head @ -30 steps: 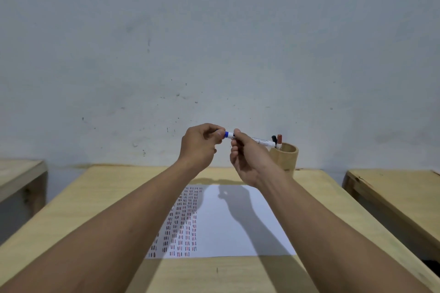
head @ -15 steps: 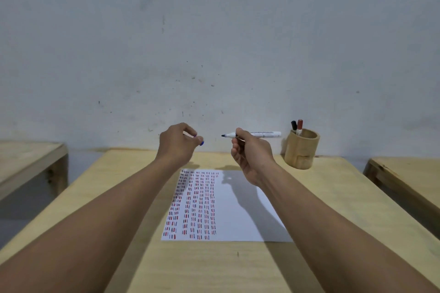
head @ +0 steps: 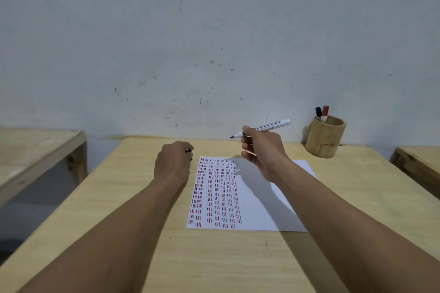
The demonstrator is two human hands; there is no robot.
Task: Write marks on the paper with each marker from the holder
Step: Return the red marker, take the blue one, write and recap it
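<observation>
My right hand grips an uncapped white marker, tip pointing left, held above the far edge of the paper. The white sheet lies on the wooden table and carries several columns of short red, blue and black marks on its left half. My left hand is closed around the marker's blue cap, which barely shows, and hovers just left of the paper's far left corner. A bamboo holder stands at the far right of the table with a black marker and a red marker in it.
A pale wall rises right behind the table. Another wooden table stands to the left across a gap, and the corner of a third shows at the right edge.
The cap came off the marker. My hands moved apart and lowered, the left carrying the cap down to the left of the paper, the right holding the bare-tipped marker.
</observation>
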